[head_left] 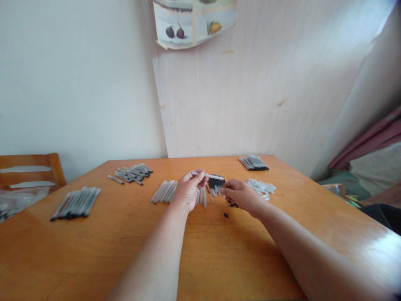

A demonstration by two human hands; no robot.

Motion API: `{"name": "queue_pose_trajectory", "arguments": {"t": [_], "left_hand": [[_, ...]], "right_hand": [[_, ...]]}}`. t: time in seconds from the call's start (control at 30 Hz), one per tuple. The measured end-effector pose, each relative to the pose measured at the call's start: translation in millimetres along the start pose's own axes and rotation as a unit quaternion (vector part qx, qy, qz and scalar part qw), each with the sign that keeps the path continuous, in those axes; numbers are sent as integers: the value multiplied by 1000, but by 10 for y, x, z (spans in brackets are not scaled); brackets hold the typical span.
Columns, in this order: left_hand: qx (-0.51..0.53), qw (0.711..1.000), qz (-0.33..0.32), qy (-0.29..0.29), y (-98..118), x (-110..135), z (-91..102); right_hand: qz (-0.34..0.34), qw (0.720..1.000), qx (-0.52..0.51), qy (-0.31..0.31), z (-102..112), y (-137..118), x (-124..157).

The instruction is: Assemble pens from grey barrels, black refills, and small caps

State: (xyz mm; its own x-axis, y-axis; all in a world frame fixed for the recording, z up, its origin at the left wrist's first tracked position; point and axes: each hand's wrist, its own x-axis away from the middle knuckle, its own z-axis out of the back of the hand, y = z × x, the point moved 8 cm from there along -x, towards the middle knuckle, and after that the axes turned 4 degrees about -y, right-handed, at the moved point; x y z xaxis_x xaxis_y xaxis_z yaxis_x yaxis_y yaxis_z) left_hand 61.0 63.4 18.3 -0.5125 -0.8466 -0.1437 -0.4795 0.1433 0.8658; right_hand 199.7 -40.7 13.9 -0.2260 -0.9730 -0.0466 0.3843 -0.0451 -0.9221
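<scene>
My left hand (pixel 189 191) is closed in a pinch on a whitish pen barrel (pixel 214 177), which points right, level above the table. Just off the barrel's right end, the fingers of my right hand (pixel 242 193) are pressed together; anything between them is too small or hidden to name. Below the hands lie a row of dark-ended thin pen refills (pixel 216 186) and, to the left, a row of pale barrels (pixel 164 191). One small black plug (pixel 226 215) sits alone on the table, and several more black pieces (pixel 232 204) are partly covered by my right hand.
White short pieces (pixel 261 187) are heaped right of my right hand. Black-ended pens lie in a back right bundle (pixel 253 162), a left bundle (pixel 76 202) and a loose back left pile (pixel 133 173) on the wooden table (pixel 206 263). A chair (pixel 31 171) stands left.
</scene>
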Motion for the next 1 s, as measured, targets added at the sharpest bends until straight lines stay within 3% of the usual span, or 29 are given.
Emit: {"name": "queue_pose_trajectory", "arguments": {"t": [0.13, 0.37, 0.53, 0.63, 0.77, 0.9, 1.0], "left_hand": [[12, 1000, 9, -21, -6, 32, -73], [-10, 998, 22, -66, -37, 72, -180], [-135, 987, 25, -78, -45, 113, -210], [-220, 967, 32, -121, -76, 165, -309], [-240, 954, 57, -169, -142, 207, -397], [-250, 962, 46, -94, -109, 133, -228], [-236, 970, 41, -52, -106, 79, -100]], "right_hand": [[6, 993, -117, 3, -45, -24, 5], [18, 960, -276, 53, 106, 111, -86], [40, 952, -294, 79, 188, 99, -86], [48, 960, -264, 78, 193, 49, -71], [42, 975, -203, 74, 189, -20, -35], [-6, 1000, -14, 12, 76, -34, 15], [21, 979, 176, -96, -136, -75, 84]]}}
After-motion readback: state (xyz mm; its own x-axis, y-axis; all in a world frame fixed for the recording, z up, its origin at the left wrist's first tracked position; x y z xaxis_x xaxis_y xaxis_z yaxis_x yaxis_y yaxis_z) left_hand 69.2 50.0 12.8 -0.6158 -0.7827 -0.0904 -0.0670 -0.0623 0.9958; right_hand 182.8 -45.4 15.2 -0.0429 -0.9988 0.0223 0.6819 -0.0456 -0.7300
